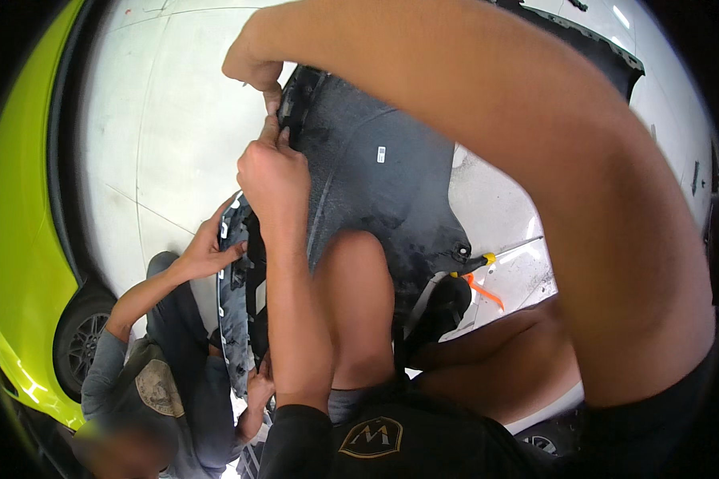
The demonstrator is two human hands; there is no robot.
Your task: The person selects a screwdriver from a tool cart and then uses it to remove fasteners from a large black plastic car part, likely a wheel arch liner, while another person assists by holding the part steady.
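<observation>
A large black plastic car panel (375, 191) with a small white label lies in front of me and partly under my raised knee. My left hand (273, 169) is closed, its thumb and fingers pinching the panel's far left edge. Just beyond it, my right hand (257, 64) reaches across from the right and bends down, its fingers pressed at the same edge; part of its grip is hidden. A co-worker's hand (208, 249) holds the panel's edge strip nearer to me, and the co-worker's other hand (260, 387) is lower along it.
A co-worker (156, 383) crouches at the left beside a lime-green car (24, 207). On the pale tiled floor (184, 104), a screwdriver (491, 259) with a yellow and black handle and an orange strip (487, 294) lie right of the panel. Another black part (607, 56) is at the far right.
</observation>
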